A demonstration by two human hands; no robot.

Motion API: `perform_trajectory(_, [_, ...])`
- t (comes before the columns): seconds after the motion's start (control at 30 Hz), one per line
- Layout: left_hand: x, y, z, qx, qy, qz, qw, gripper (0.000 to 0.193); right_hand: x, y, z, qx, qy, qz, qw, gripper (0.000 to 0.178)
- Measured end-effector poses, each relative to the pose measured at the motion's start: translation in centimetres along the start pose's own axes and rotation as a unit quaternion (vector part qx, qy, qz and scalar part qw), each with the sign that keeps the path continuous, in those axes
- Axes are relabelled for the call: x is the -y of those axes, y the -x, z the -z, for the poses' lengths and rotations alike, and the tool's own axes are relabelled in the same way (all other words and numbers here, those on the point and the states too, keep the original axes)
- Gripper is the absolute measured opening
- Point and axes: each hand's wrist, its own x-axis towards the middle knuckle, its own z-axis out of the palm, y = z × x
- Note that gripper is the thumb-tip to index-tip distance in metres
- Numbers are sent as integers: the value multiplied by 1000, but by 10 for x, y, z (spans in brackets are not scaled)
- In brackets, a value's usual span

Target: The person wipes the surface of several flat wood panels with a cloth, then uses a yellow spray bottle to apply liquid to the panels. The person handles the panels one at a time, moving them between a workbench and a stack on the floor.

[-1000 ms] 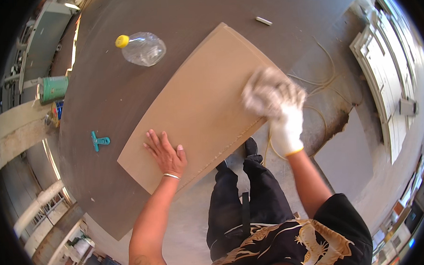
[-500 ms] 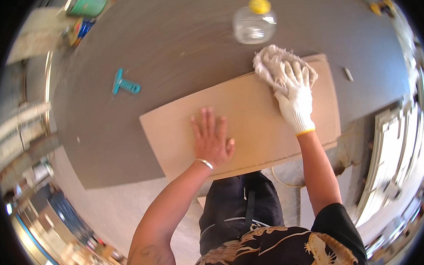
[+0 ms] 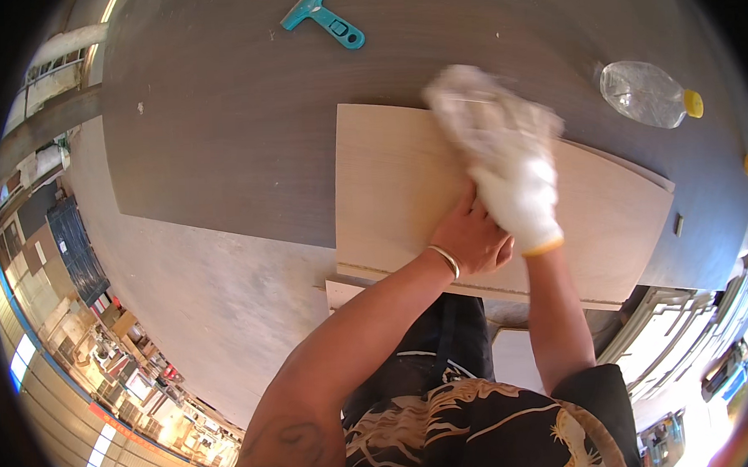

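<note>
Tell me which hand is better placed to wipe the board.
Probably the right hand: gloved, it holds the cloth, while the bare left hand rests on the board without one.

The person there wears a black short-sleeved shirt (image 3: 500,439) with large tan and gold printed figures, over black cloth trousers (image 3: 472,325). A white knitted glove (image 3: 523,202) with a yellow-orange hem (image 3: 545,247) covers the right hand (image 3: 513,173); a smooth silvery bangle (image 3: 448,262) rings the left wrist, and a dark line tattoo (image 3: 293,454) marks that arm (image 3: 386,321).
</note>
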Motion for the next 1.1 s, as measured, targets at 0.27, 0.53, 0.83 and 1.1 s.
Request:
perform_trajectory(0.27, [1,1,0,-112,34,-27,993,63,25,-42,1,50,-39,121,991,60])
perform_trajectory(0.53, [-1,2,16,-211,-84,-53,972,60,-154,147,105,8,7,-391,920,50])
perform_trajectory(0.83, [4,4,16,-202,-59,-60,976,63,-126,159,76,-125,-139,-517,835,51])
perform_trajectory(1.1, [5,4,9,-137,-54,-74,986,67,37,-24,38,-43,-166,-176,969,42])
